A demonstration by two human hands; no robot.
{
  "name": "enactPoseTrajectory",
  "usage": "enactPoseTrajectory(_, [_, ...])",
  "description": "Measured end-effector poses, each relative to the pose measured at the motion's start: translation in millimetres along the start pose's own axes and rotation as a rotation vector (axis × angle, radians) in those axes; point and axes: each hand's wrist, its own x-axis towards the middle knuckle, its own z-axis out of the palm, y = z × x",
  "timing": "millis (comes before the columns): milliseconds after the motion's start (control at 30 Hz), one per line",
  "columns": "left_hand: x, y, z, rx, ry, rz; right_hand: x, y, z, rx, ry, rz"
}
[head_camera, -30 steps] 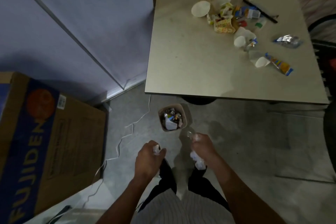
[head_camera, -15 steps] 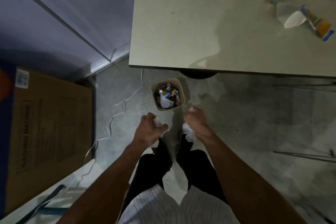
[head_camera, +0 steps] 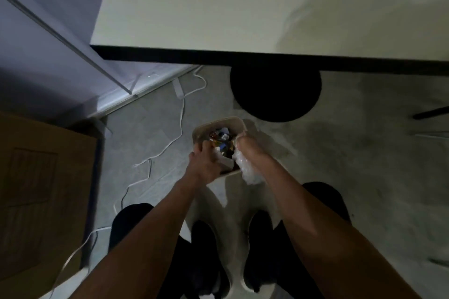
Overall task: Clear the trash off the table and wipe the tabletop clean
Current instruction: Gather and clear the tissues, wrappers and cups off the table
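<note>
1. The left hand (head_camera: 205,165) has its fingers (head_camera: 206,147) curled over the near left rim of a small bin (head_camera: 220,122), closed on something pale; what it is I cannot tell
2. The right hand (head_camera: 247,150) has its fingers (head_camera: 240,139) closed around a crumpled clear plastic wrapper (head_camera: 250,172), which bulges out below the palm at the bin's near right corner
3. The bin is tan, with rounded corners, and stands on the floor (head_camera: 352,165) right under both hands; it is packed with mixed trash (head_camera: 220,137), coloured wrappers and white scraps, blurred in the dim light
4. Both bare forearms reach down and forward from the bottom edge of the view and meet over the bin
5. Below the arms are dark trousers and dark shoes (head_camera: 204,250), planted either side of a pale patch of floor
6. Just beyond the bin is a round black base (head_camera: 275,94), partly hidden under the counter (head_camera: 218,7)
7. The counter's pale top fills the upper part of the view, with a dark front edge
8. A white cable (head_camera: 181,126) trails across the floor left of the bin
9. A brown cardboard box (head_camera: 43,189) stands at the far left, near a grey wall panel (head_camera: 48,31)
</note>
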Motion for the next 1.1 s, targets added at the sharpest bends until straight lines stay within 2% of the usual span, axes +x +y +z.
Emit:
enactPoseTrajectory(133, [57,-22,37,0.045,0.035,0.088,81,27,36,-0.164,0.083,-0.213])
enactPoseTrajectory(233, [99,-40,61,0.089,0.084,0.092,114,45,47,-0.183,0.12,-0.326])
enactPoseTrajectory(333, [132,-56,79,0.153,0.044,0.059,146,68,56,-0.167,0.14,-0.3])
enactPoseTrajectory(467, [175,-82,110,0.17,0.009,0.081,182,97,71,-0.252,0.082,-0.278])
enactPoseTrajectory(633, [180,-96,150,0.175,-0.108,0.021,216,152,84,-0.286,0.114,-0.173])
enactPoseTrajectory(867, [205,-103,159,0.211,-0.155,-0.03,221,139,85,-0.379,0.062,-0.129])
enactPoseTrajectory(1100, [204,-97,142,0.194,-0.109,0.02,196,109,71,-0.371,0.069,-0.265])
